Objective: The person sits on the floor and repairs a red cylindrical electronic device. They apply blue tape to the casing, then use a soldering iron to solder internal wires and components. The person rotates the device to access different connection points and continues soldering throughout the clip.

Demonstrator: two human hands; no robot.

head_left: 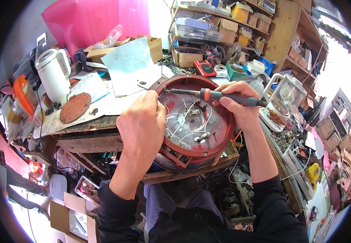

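Right now the right hand (235, 98) grips a screwdriver (220, 96) in a closed fist, its shaft lying across the open underside of a round red base (224, 139) on the bench (86, 125). White wires (187, 121) loop inside the base. Fingers curled, the left hand (142, 121) rests on the base's left rim; what it pinches is hidden. A white kettle (54, 73) stands well to the left.

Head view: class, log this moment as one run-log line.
left hand: on red round appliance base rim | right hand: holds screwdriver, tip at rim | white wires exposed
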